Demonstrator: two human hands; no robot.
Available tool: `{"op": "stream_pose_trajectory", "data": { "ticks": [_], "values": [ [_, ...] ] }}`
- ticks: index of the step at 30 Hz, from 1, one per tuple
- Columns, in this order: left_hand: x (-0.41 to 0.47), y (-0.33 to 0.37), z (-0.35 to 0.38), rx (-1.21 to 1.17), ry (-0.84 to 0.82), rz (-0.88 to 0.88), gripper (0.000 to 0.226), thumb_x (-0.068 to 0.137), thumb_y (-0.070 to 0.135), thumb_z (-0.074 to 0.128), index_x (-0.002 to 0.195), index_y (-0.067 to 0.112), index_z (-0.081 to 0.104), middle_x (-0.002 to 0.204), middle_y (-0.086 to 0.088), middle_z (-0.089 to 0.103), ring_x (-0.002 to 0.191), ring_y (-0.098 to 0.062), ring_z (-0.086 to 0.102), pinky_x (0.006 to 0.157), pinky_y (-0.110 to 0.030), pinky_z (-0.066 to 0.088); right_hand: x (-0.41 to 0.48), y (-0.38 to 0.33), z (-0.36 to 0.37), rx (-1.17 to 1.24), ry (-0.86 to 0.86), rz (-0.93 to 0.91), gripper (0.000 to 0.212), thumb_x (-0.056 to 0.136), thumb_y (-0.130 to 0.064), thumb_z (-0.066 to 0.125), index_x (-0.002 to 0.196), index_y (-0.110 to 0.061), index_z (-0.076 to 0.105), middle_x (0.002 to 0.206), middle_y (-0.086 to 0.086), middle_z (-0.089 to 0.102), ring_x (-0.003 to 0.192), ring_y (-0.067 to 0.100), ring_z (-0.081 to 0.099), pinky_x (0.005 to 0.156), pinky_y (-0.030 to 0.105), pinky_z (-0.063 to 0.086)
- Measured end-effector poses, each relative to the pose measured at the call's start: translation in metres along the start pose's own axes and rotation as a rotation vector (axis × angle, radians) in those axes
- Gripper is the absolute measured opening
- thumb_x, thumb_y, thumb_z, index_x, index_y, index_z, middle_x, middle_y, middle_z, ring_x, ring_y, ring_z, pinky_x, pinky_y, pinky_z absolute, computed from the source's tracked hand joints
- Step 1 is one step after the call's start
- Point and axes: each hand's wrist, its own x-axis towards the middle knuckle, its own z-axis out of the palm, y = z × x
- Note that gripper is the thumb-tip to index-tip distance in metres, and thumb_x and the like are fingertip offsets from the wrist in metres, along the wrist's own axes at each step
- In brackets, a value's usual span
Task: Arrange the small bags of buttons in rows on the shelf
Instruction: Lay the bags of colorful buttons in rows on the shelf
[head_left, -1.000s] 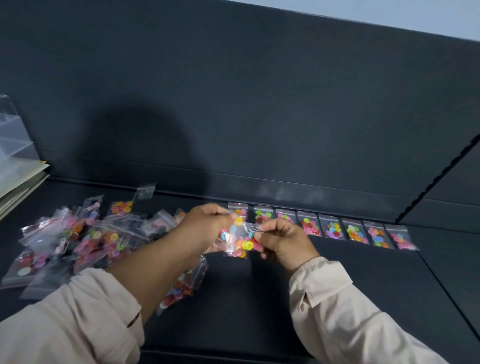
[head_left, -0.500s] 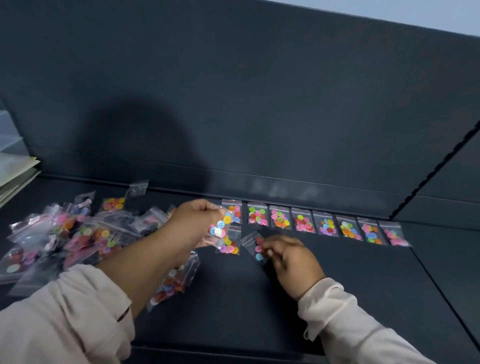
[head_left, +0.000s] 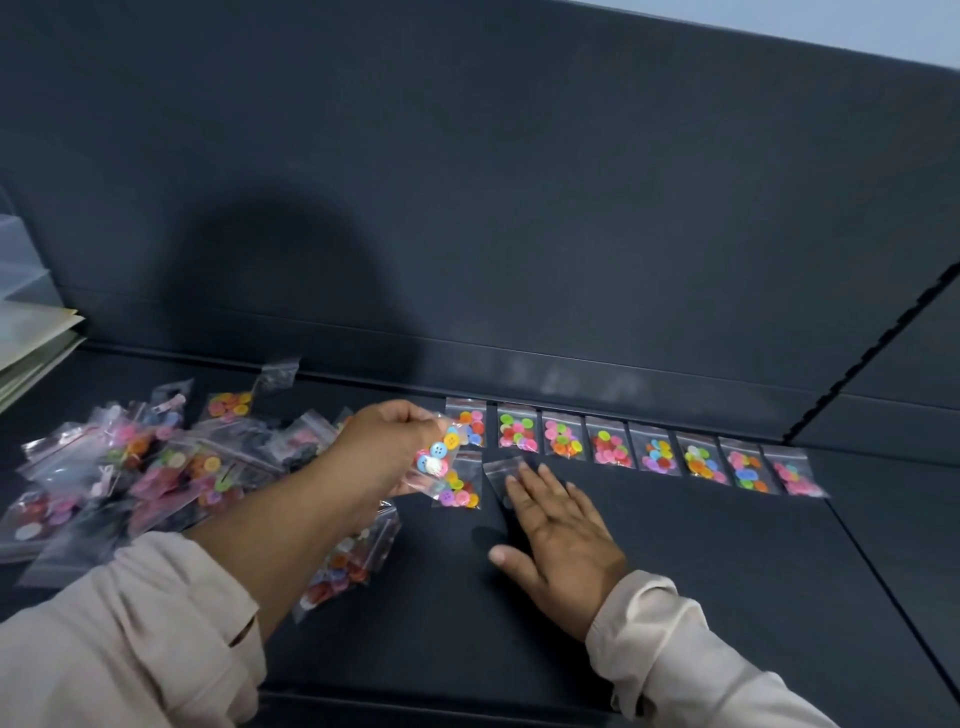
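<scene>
The pressed bag (head_left: 498, 470) lies on the shelf (head_left: 675, 571), second in a front row, with a placed bag (head_left: 458, 491) at 9 o'clock. The right hand (head_left: 563, 535) flattens it, fingers straight. The left hand (head_left: 387, 447) pinches a spare bag (head_left: 434, 460) (bigger buttons), probably due at 3 o'clock, where the right hand sits. Back row (head_left: 660, 456) at 12, pile (head_left: 130, 467) at 9.

Head camera looks forward and down, close over the shelf (head_left: 701, 571).
</scene>
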Motion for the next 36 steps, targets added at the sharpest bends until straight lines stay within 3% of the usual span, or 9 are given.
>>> {"op": "stream_pose_trajectory", "data": {
  "ticks": [3,7,15,22,28,36],
  "values": [
    [0.0,0.0,-0.001,0.007,0.008,-0.005,0.01,0.089,0.017,0.063,0.08,0.015,0.061,0.085,-0.005,0.068,0.073,-0.019,0.062,0.06,-0.027,0.05,0.0,0.0,-0.006,0.012,0.002,-0.023,0.107,0.057,-0.077,-0.011,0.148,-0.023,-0.004,0.154,-0.01,-0.019,0.136,0.005,-0.027,0.109,0.026,-0.018],
    [-0.001,-0.001,0.0,0.011,0.009,-0.013,0.01,0.089,0.018,0.064,0.079,0.016,0.061,0.083,-0.004,0.068,0.071,-0.017,0.063,0.061,-0.027,0.05,0.003,-0.001,-0.005,-0.011,-0.053,-0.024,0.111,0.052,-0.077,-0.012,0.149,-0.023,-0.002,0.157,-0.006,-0.013,0.142,0.007,-0.016,0.11,0.025,-0.015],
    [-0.004,-0.002,0.001,-0.005,0.022,-0.022,0.014,0.089,0.016,0.064,0.075,0.017,0.061,0.073,-0.001,0.067,0.065,-0.014,0.062,0.059,-0.026,0.049,0.003,-0.005,-0.003,-0.027,-0.012,0.015,0.104,0.056,-0.077,-0.01,0.148,-0.03,-0.002,0.156,-0.009,-0.016,0.144,0.01,-0.008,0.113,0.036,-0.004],
    [-0.006,0.001,0.003,-0.018,0.009,-0.055,0.013,0.089,0.012,0.062,0.077,0.015,0.061,0.075,-0.003,0.067,0.068,-0.016,0.062,0.06,-0.027,0.05,0.004,0.001,-0.002,-0.032,-0.046,-0.007,0.108,0.054,-0.077,-0.014,0.148,-0.024,-0.004,0.156,-0.007,-0.016,0.131,0.002,-0.028,0.11,0.028,-0.016],
    [-0.007,0.004,0.006,-0.02,0.017,-0.075,0.014,0.09,0.005,0.057,0.078,0.012,0.061,0.075,-0.006,0.067,0.068,-0.019,0.063,0.06,-0.027,0.05,0.009,-0.003,-0.001,-0.04,-0.044,0.019,0.111,0.052,-0.077,-0.015,0.149,-0.024,-0.002,0.157,-0.006,-0.01,0.144,0.01,-0.01,0.112,0.03,-0.014],
    [-0.007,0.002,0.01,-0.028,0.001,-0.078,0.015,0.089,0.004,0.056,0.079,0.012,0.061,0.076,-0.007,0.067,0.065,-0.019,0.063,0.063,-0.03,0.053,0.008,-0.005,-0.004,0.011,0.014,0.047,0.109,0.052,-0.077,-0.016,0.148,-0.028,0.002,0.158,-0.007,-0.006,0.145,0.012,-0.005,0.113,0.033,-0.01]
  ]
}}
